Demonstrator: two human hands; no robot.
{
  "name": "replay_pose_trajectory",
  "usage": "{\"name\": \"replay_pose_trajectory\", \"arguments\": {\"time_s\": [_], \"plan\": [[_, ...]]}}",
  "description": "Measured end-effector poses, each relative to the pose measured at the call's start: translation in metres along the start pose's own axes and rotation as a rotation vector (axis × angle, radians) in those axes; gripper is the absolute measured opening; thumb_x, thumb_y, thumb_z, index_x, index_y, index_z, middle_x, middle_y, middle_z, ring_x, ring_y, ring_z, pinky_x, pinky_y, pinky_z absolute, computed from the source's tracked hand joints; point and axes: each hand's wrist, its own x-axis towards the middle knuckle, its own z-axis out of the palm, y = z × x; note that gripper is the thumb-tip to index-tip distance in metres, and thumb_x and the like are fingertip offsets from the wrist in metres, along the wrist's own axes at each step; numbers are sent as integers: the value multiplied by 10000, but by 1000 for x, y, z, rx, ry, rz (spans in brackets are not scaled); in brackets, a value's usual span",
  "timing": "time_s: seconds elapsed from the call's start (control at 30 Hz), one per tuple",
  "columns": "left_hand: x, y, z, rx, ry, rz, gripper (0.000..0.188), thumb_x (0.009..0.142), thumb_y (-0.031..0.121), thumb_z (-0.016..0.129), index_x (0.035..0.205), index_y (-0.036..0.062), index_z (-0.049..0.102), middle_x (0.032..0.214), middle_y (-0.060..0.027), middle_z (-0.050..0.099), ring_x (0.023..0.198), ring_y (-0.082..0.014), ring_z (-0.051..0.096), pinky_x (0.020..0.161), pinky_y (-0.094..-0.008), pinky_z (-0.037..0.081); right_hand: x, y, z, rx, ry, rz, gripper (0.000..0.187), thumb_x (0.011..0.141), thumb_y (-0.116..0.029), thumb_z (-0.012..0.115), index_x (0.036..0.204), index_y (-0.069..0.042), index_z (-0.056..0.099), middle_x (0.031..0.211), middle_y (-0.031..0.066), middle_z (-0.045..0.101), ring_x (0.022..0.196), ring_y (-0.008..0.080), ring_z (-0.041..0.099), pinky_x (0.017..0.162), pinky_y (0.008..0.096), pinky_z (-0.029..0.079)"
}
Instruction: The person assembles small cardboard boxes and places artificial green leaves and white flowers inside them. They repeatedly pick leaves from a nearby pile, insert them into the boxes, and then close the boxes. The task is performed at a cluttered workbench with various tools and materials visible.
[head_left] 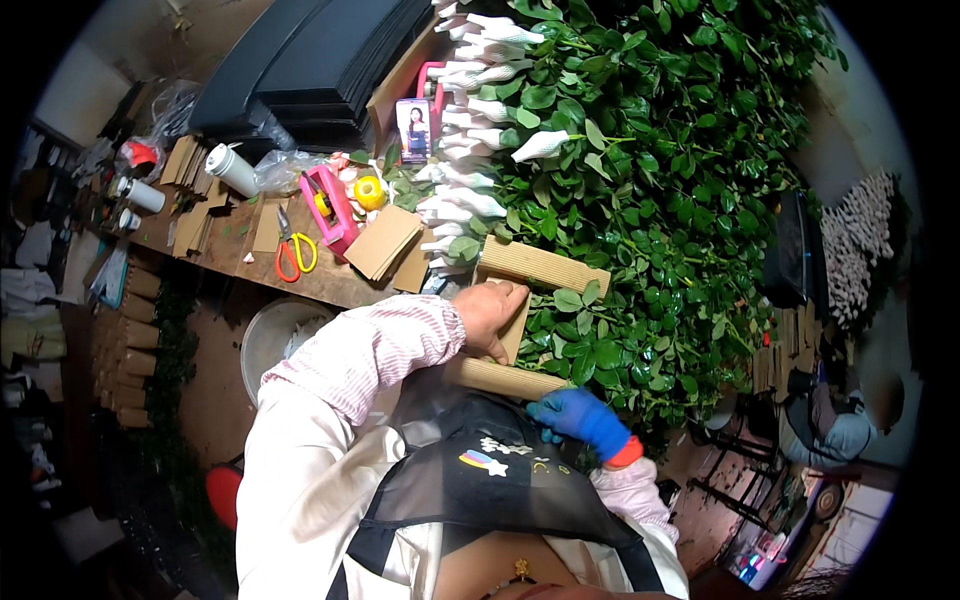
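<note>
A sheet of corrugated cardboard [545, 265] lies in front of me, its far and near sides raised around a bundle of leafy rose stems [580, 345]. My left hand [488, 316], bare, rests on the inner cardboard between those sides, fingers stretched out toward the leaves. My right hand [580, 418] wears a blue glove and has its fingers curled at the right end of the near cardboard flap [505, 379]. White netted flower heads [470, 200] stick out in a row from the leaves beyond my left hand.
A big heap of green foliage [680, 180] covers the table's right. On the left lie orange-and-yellow scissors [290, 257], a pink tape dispenser [330, 212], cardboard pieces [385, 243] and a white tumbler [232, 170]. Below stands a white bucket [262, 345]. Another person [840, 430] is at far right.
</note>
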Motion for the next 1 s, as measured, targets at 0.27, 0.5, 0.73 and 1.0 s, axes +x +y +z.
{"name": "replay_pose_trajectory", "arguments": {"time_s": [0.27, 0.5, 0.73, 1.0], "plan": [[-2, -7, 7, 21, 13, -10, 1089, 618, 402, 929, 1438, -48, 370, 1247, -259, 585, 1177, -431, 578, 980, -469, 502, -1, 14, 40, -115, 594, -846, 639, 830, -229, 815, 1399, -71, 572, 1406, 196, 589, 1335, 348, 535, 1094, 467, 445], [29, -45, 36, -26, 90, -7, 418, 930, 280, 627, 1277, 72, 520, 1076, -224, 679, 988, -407, 679, 815, -489, 549, 31, -78, -10, -617, 1135, -790, 526, 834, -258, 773, 1313, -109, 612, 1248, 175, 622, 1023, 354, 637, 841, 470, 512], [-15, -30, 8, 168, 445, 331, 373, 867, 163, 621, 1199, -5, 636, 1210, -186, 649, 1129, -338, 637, 906, -457, 540, 91, -60, -48, -293, 982, -541, 256, 851, -340, 759, 946, -109, 703, 863, 128, 695, 816, 332, 672, 730, 433, 520], [-42, -44, 57, 206, 481, 477, 510, 955, 275, 657, 1385, 15, 568, 1496, -156, 519, 1384, -305, 499, 1176, -459, 394, 65, -93, -57, -431, 1042, -451, 219, 925, -333, 671, 1015, -143, 730, 884, 139, 722, 835, 343, 709, 744, 434, 555]]}}
